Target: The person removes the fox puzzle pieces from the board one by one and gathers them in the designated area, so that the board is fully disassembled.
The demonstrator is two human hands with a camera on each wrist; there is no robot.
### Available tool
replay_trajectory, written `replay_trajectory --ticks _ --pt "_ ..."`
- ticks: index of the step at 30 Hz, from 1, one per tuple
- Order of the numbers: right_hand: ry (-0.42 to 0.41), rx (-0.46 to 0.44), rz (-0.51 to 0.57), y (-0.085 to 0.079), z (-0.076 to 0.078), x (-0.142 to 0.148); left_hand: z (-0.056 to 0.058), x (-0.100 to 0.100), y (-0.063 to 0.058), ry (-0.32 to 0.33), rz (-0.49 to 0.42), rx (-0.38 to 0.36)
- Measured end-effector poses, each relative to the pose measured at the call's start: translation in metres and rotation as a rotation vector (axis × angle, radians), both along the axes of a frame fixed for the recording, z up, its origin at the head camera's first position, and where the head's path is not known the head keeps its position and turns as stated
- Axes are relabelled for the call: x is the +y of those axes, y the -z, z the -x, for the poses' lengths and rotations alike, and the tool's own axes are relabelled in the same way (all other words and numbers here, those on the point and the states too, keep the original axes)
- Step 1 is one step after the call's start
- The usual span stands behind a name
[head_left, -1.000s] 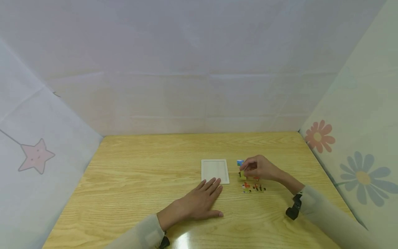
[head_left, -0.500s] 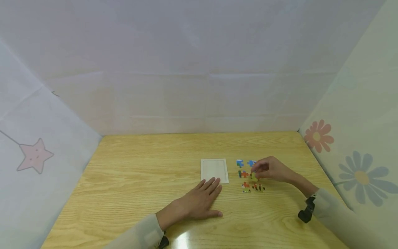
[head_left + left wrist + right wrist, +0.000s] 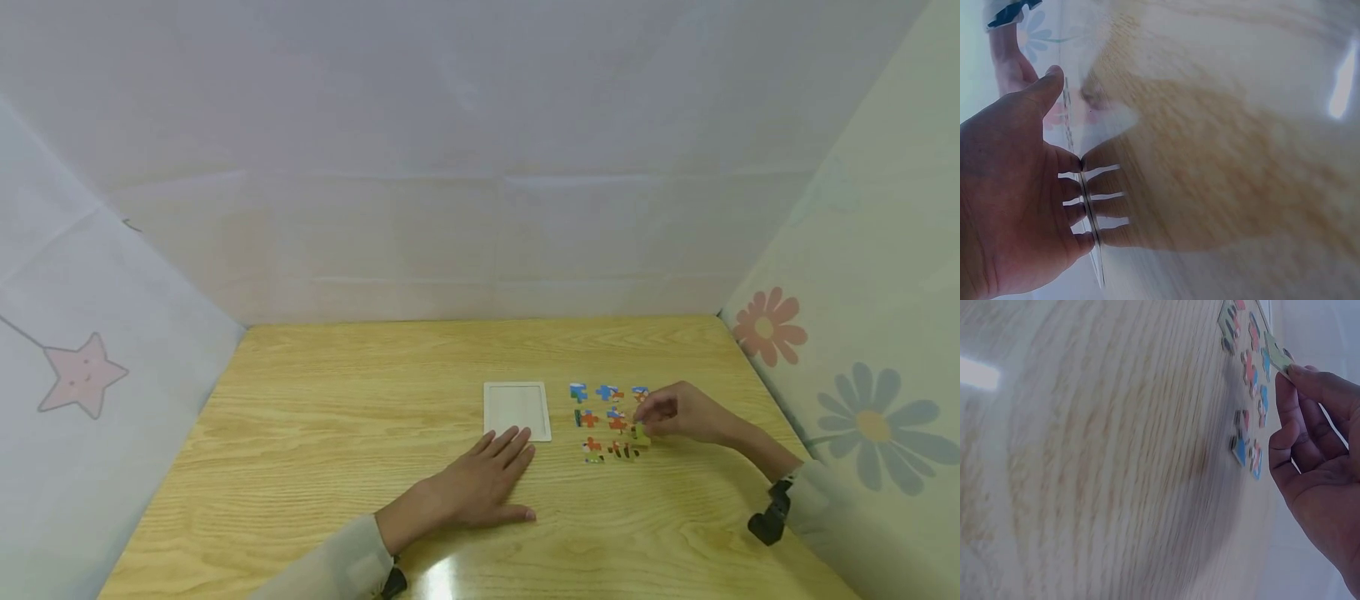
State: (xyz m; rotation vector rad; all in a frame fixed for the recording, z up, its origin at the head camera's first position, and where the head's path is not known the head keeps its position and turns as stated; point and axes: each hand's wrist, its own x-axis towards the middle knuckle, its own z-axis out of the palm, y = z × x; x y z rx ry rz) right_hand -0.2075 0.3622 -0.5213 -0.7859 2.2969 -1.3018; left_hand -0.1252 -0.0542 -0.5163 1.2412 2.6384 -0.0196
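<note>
My right hand (image 3: 678, 412) pinches a yellow-green jigsaw puzzle piece (image 3: 642, 436) between thumb and fingers; in the right wrist view this piece (image 3: 1277, 355) is tilted above the table. Loose puzzle pieces lie in rough rows just left of that hand, among them a blue one (image 3: 578, 392), an orange one (image 3: 587, 419) and an orange-and-green one (image 3: 592, 451). Palm down, my left hand (image 3: 483, 483) rests with its fingers spread, fingertips over the near edge of a pale square puzzle tray (image 3: 517, 408). The fingers hide part of that edge.
The wood-grain table (image 3: 337, 400) reaches back to a pale cloth wall (image 3: 480, 250). Side cloths stand at left and right, the right one printed with a red flower (image 3: 767, 327) and a blue-grey flower (image 3: 873, 425).
My right hand has moved rightward with the yellow-green puzzle piece, passing over the rows and uncovering pieces it had hidden. The left hand has stayed in place by the tray.
</note>
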Motion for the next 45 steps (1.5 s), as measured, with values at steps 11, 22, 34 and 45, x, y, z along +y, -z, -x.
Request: replay_trajectory --ticks 11,22,34,45 --pt "-0.035 -0.018 -0.014 0.004 -0.006 0.019 0.000 -0.001 0.001 0.003 0.002 -0.003" --pt "-0.050 -0.023 -0.015 0.010 -0.011 0.030 -0.001 -0.001 0.000 0.012 0.004 0.012" --pt "0.008 0.024 -0.072 0.011 -0.013 0.029 -0.001 0.000 0.000 0.006 0.018 0.021" --pt "0.027 0.086 -0.120 0.014 -0.015 0.027 0.000 0.000 0.001 0.013 0.008 0.021"
